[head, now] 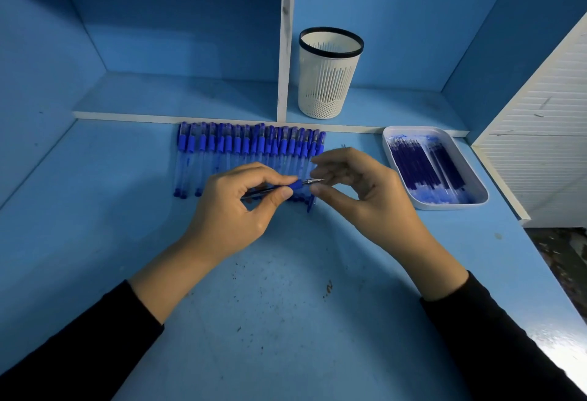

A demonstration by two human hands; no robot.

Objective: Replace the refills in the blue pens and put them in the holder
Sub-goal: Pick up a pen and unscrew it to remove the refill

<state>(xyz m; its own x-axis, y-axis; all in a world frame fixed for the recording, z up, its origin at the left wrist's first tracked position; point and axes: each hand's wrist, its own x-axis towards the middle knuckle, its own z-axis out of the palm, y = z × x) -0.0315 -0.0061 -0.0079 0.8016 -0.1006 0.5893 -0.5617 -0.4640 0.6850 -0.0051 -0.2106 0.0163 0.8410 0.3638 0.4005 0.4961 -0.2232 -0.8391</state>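
One clear-barrelled blue pen with a rubber grip and bare metal tip (287, 187) lies level above the blue desk (286, 321), pinched in the left hand (235, 206). The right hand (355, 184) curls loosely, thumb and forefinger bracketing the tip; I cannot tell if they touch.

At twelve o'clock lies a row of capped blue pens (251, 159), roughly eighteen to twenty. At one o'clock stands one white slatted holder (330, 73), with no pens visible inside. At three o'clock sits one white tray of blue refills (476, 200), too packed to count. Nearly everything seems left.
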